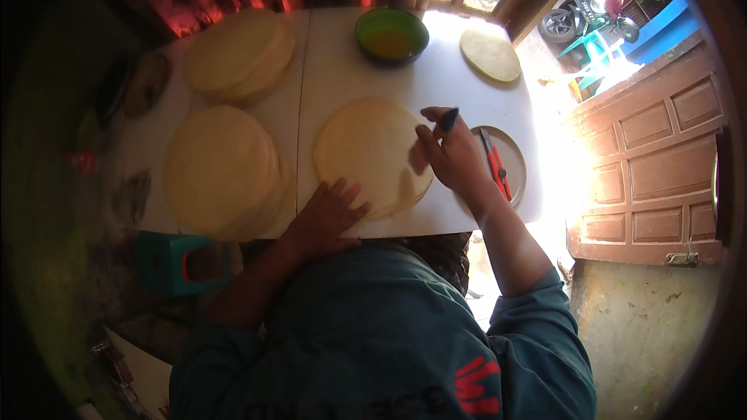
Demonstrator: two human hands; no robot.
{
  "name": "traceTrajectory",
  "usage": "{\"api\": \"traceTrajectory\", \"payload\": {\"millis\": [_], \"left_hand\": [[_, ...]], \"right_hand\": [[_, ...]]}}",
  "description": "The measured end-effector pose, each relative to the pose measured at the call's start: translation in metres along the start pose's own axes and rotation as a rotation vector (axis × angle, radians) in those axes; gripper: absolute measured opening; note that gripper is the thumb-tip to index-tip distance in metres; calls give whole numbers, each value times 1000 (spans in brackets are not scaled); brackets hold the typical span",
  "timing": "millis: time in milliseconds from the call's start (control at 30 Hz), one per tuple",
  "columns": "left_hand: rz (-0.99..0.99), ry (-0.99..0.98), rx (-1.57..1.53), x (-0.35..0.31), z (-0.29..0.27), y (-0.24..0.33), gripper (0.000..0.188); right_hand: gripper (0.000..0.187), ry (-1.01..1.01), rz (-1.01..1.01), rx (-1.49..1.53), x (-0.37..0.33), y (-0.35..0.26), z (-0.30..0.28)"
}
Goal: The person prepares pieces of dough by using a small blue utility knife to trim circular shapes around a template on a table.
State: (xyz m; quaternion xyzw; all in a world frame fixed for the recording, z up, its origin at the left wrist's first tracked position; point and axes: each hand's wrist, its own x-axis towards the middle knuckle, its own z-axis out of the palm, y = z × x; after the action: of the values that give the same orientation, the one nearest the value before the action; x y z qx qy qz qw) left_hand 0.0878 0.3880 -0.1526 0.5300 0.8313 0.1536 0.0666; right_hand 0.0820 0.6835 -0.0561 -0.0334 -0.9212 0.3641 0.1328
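Observation:
Before me on the white table lies a low pile of round, flat, pale yellow sheets [366, 148]. My left hand [327, 214] rests on its near left edge, fingers spread and holding nothing. Above its right side, my right hand [450, 152] grips a small tool with a dark, pointed end [448, 118]. The rest of that tool is hidden by my fingers, so its kind does not show. A shadow falls on the top sheet below this hand.
Two taller piles of round sheets, a near one [218, 167] and a far one [233, 50], stand left. A green bowl [391, 35] with yellowish contents sits at the back. One round piece [490, 54] lies back right. A red-and-black cutter [498, 163] rests on a round grey plate [515, 159].

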Motion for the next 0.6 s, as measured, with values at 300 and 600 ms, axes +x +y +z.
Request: {"api": "traceTrajectory", "payload": {"millis": [300, 600], "left_hand": [[-213, 74, -108, -16, -9, 1, 79], [-253, 262, -85, -28, 3, -6, 64]], "right_hand": [[25, -300, -256, -461, 21, -22, 70], [21, -449, 253, 172, 51, -4, 34]]}}
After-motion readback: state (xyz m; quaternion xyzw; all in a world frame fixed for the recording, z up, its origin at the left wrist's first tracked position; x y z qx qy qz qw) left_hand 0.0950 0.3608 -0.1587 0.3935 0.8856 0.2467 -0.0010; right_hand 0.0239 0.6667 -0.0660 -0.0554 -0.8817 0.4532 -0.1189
